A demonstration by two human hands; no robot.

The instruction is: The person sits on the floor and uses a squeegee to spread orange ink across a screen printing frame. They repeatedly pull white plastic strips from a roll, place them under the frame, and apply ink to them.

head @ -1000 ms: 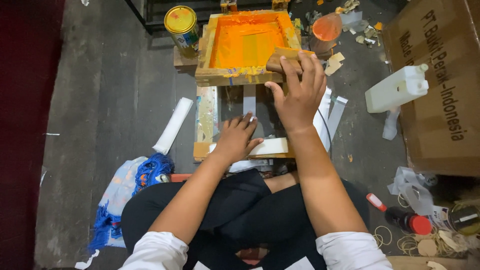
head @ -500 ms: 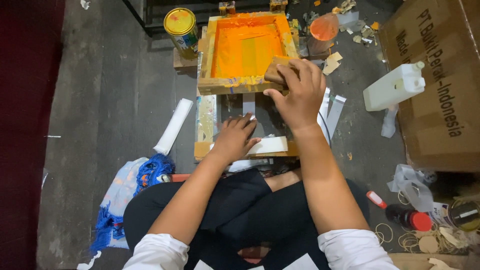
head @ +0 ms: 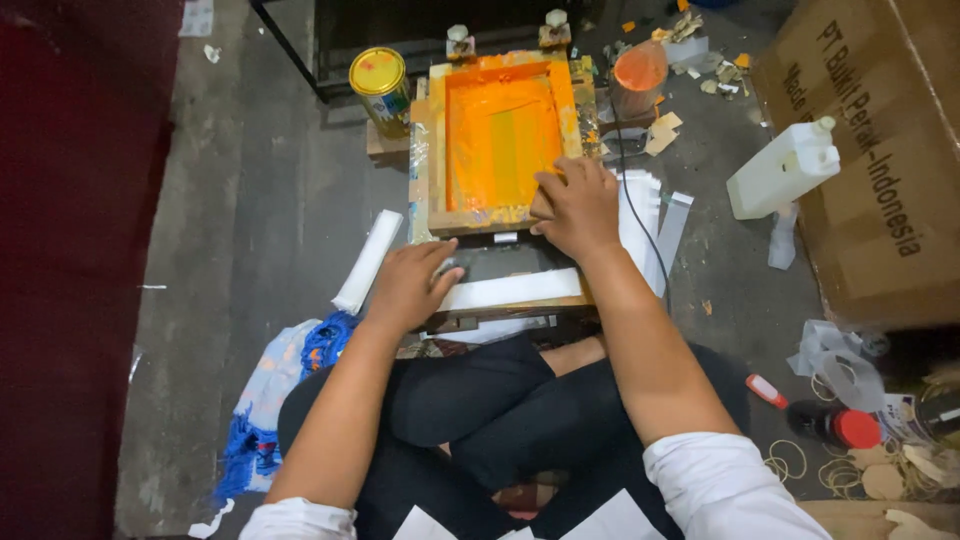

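Big cardboard box (head: 880, 150) fills your right side, well apart from the work. Concrete floor (head: 250, 200) carries everything; you're sitting cross-legged w/ a low wooden printing stand (head: 510, 300) just in front of your knees.

On the stand: wooden screen-printing frame (head: 500, 140), mesh coated in orange ink, lying flat and hinged at the far end. Your right hand (head: 575, 205) is clamped on the frame's near right corner, fingers curled over the rail, prob. to hold it square. Left hand (head: 410, 285) rests flat and open on the stand's near left edge, touching a white paper strip (head: 510, 290) under the frame's near side – likely pinning it so it won't shift.

White plastic jug (head: 780, 170) to the right, apart. Rolled white paper (head: 368, 260) left of the stand. Yellow ink can (head: 380, 85) near the frame's far left corner, orange-smeared cup (head: 638, 78) at far right, both within reach.
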